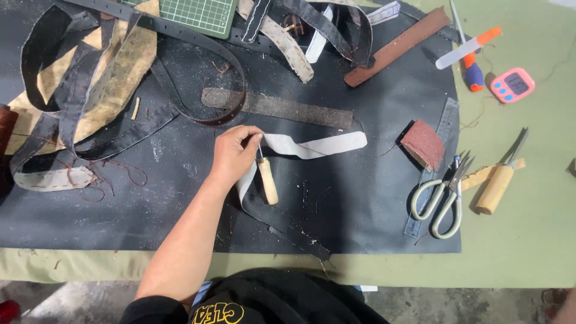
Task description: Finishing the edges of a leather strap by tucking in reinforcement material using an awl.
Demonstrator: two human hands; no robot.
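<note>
My left hand rests on the black leather sheet, reaching in from the lower left. Its fingertips pinch the thin metal shaft of an awl, whose pale wooden handle points toward me. The awl's tip meets a twisted grey-white leather strap. This strap runs right from the hand, and its dark end trails down toward the sheet's front edge. My right hand is out of view.
Tangled dark and tan straps lie at the left. A rough grey strip and green cutting mat sit behind. To the right are a brown sanding block, scissors, a wooden-handled knife, a pink timer and an orange-and-blue cutter.
</note>
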